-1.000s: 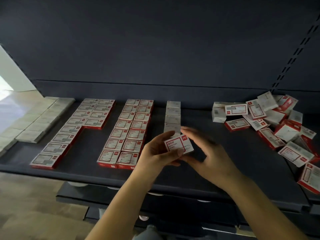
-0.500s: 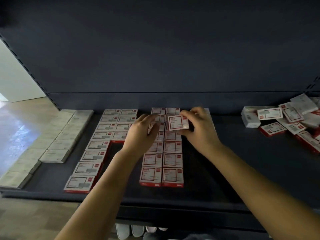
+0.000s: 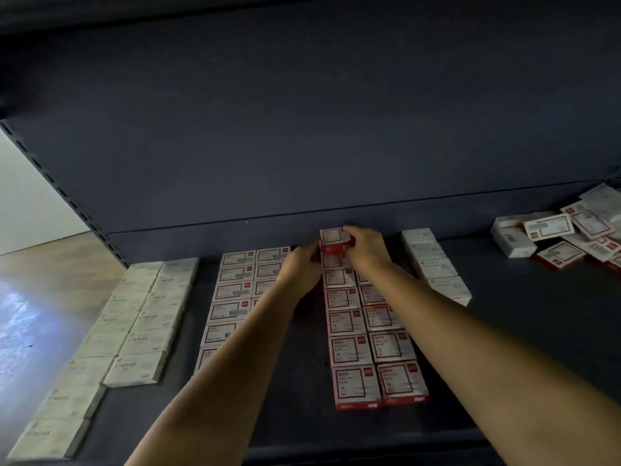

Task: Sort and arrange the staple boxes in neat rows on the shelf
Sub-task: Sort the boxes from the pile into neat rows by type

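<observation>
Both hands reach to the back of the shelf [image 3: 504, 331], approx. 12 o'clock of the centre double row [image 3: 369, 334]. R hand [image 3: 364, 247] has fingers curled over the top and right side of one red-white box [image 3: 332, 239] — grip pinching it. L hand [image 3: 300, 267] sits at the box's 8 o'clock, fingertips at its left edge; its grip is curled toward the box, but whether the fingers press the box or only touch it cannot be told. The box is at the far end of the row, close to the back panel [image 3: 302, 129], raised above the boxes nearer the viewer and slightly tilted; whether it rests on another box is hidden by the hands.

Other stock, all lying flat:
- Red-white double row at 9 o'clock of the hands [image 3: 235, 290] — partly covered by the L forearm.
- Pale "STAPLES" boxes [image 3: 144, 317] at far left, two files, edge to edge, running out to the shelf's front lip.
- Short single file of white boxes [image 3: 433, 264] at 3 o'clock of the hands, apart from the centre row.
- Loose heap [image 3: 564, 233] at 2 o'clock, far right — mixed red-white and white boxes, overlapping at odd angles, unsorted.

Wood floor [image 3: 57, 260] visible beyond the shelf's left end.
</observation>
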Demonstrator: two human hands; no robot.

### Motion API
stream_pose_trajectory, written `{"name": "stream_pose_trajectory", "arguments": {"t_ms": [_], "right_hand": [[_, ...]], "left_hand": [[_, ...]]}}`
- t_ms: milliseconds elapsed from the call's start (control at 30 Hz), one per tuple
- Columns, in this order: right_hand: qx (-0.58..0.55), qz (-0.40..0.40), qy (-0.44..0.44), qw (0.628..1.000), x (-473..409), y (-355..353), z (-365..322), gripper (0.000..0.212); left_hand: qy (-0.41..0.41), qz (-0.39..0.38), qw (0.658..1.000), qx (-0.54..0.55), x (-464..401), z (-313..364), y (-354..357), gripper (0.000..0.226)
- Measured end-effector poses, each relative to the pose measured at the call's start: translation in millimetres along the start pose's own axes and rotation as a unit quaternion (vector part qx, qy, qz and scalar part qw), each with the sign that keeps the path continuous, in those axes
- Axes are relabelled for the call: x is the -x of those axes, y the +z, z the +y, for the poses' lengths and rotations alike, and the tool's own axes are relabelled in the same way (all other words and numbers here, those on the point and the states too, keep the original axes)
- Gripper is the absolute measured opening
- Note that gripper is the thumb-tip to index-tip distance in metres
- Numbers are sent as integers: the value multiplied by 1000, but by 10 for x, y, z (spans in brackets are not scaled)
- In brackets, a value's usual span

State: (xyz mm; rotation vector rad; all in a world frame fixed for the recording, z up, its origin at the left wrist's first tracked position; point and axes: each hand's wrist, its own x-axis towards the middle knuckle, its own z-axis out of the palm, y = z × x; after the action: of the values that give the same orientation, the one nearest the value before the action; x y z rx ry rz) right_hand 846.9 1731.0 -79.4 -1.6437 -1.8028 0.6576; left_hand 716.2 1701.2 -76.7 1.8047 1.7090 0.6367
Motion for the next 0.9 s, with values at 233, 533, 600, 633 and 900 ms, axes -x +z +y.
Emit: {"name": "stream_pose_trajectory", "arguments": {"t_ms": [233, 533, 600, 633, 900], "right_hand": [[-97, -3, 32, 995, 155, 19, 8, 35], [-118, -71, 58, 989, 281, -37, -99, 43], [-50, -63, 18, 997, 377, -78, -106, 49], [-6, -60, -12, 998, 430, -114, -114, 53], [170, -45, -127, 976, 887, -525, 244, 71]], "left_hand": [[-58, 26, 972, 226, -8, -20, 71, 33], [-33, 12, 987, 158, 48, -17, 94, 33], [34, 45, 998, 0, 100, -30, 130, 47], [62, 55, 996, -46, 135, -15, 143, 54], [152, 31, 960, -235, 553, 407, 272, 63]]}}
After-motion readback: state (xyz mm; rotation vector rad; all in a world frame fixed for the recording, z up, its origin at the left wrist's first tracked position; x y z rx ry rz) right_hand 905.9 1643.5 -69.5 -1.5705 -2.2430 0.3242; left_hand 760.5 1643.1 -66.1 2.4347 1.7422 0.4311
